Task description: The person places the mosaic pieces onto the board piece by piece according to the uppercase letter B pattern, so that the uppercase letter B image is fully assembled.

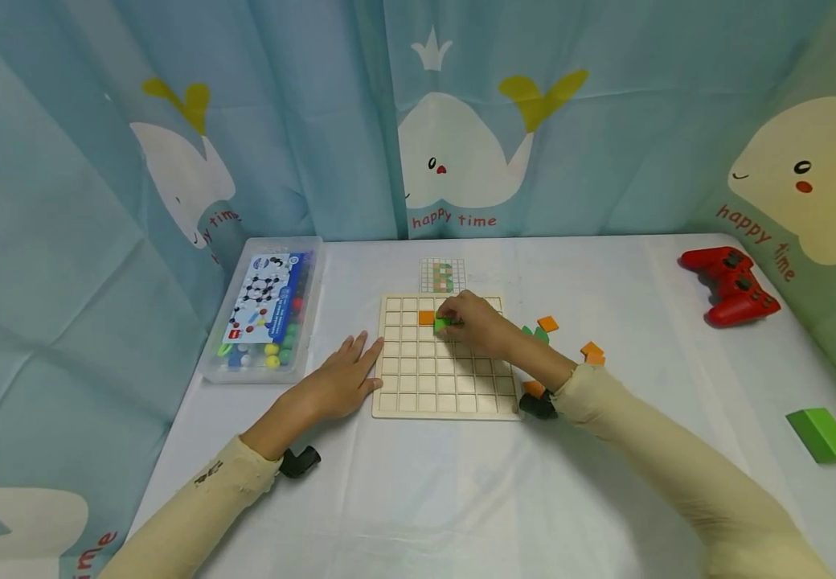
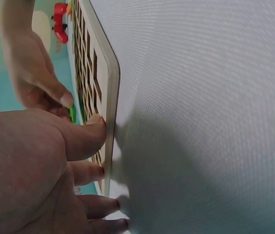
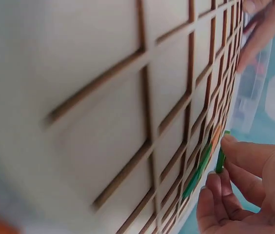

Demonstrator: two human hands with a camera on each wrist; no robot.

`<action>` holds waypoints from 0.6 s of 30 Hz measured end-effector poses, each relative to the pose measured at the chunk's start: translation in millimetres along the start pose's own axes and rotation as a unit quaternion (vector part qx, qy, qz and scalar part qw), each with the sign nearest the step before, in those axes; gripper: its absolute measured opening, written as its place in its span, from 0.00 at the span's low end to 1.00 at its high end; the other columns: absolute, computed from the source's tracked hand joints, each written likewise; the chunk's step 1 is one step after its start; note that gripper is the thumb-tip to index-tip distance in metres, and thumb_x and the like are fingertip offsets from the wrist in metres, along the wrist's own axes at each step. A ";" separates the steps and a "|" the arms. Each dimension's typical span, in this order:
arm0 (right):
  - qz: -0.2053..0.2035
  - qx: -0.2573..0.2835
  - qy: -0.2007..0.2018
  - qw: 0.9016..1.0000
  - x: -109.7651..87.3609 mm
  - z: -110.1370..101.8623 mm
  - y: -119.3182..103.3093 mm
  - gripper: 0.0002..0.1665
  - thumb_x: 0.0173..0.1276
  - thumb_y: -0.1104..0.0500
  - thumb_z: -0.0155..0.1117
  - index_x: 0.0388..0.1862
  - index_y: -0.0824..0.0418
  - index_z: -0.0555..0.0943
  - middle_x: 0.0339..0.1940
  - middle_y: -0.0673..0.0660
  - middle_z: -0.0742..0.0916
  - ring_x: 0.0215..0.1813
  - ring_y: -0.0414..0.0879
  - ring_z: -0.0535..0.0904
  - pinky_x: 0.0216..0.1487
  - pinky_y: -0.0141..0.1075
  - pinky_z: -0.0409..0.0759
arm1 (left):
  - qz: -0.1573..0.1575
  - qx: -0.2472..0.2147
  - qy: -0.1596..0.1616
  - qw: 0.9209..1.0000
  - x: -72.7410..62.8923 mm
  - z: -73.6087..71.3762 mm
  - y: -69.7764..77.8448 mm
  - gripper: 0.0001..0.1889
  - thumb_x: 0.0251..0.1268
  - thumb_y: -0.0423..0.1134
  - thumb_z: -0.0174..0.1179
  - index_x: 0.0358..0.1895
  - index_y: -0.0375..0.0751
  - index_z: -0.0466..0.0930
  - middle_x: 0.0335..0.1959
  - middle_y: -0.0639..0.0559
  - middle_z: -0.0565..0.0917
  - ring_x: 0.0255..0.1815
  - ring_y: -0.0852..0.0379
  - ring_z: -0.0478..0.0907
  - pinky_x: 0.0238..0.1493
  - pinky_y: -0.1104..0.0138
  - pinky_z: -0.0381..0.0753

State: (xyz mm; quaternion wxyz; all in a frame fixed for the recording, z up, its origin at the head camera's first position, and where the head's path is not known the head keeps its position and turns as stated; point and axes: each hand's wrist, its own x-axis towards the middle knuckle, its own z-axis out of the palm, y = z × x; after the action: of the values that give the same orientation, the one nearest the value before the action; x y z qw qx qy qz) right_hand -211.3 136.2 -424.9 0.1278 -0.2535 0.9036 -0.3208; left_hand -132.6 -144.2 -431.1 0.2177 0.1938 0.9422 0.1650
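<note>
A wooden grid board lies flat on the white table. My left hand rests at its left side with fingers extended, and the left wrist view shows the thumb on the board's edge. Over the upper part of the grid, my right hand pinches a thin green tile between thumb and fingers, tilted above the board. An orange tile sits in a cell just left of those fingers. In the right wrist view a green piece lies on the grid beside the orange one.
A printed pattern card lies behind the board. Loose orange tiles and green leaf-shaped pieces are scattered at its right. A clear box of coloured balls stands left; a red game controller and green block lie far right.
</note>
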 end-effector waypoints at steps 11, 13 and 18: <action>-0.013 -0.032 -0.013 0.999 10.8 18.6 -14.0 0.11 0.76 0.66 0.68 0.54 0.69 0.82 0.53 0.61 0.82 0.55 0.53 0.80 0.60 0.42 0.83 | 0.005 0.014 0.003 1.000 0.4 -0.2 -0.3 0.37 0.88 0.50 0.47 0.87 0.40 0.44 0.87 0.32 0.42 0.87 0.32 0.38 0.84 0.40 0.48; -0.018 -0.041 -0.011 0.999 9.8 20.3 -15.5 0.12 0.75 0.67 0.68 0.53 0.70 0.82 0.53 0.61 0.82 0.55 0.53 0.81 0.59 0.41 0.83 | 0.006 0.014 0.002 1.000 0.4 -0.2 -0.3 0.37 0.88 0.50 0.47 0.87 0.40 0.44 0.87 0.32 0.42 0.87 0.32 0.38 0.84 0.41 0.48; -0.027 -0.055 0.001 0.998 8.1 23.3 -16.4 0.11 0.74 0.68 0.69 0.53 0.71 0.83 0.52 0.62 0.82 0.54 0.53 0.82 0.58 0.41 0.84 | 0.004 0.015 0.000 1.000 0.3 -0.2 -0.3 0.37 0.88 0.51 0.46 0.87 0.40 0.44 0.87 0.32 0.42 0.87 0.32 0.38 0.84 0.41 0.47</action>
State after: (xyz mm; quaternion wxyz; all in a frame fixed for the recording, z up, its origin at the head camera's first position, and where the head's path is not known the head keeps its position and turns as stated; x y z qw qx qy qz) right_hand -202.8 109.0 -432.6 0.1041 -0.2838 0.9130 -0.2739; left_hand -133.0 -144.3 -431.1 0.2135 0.2012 0.9439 0.1515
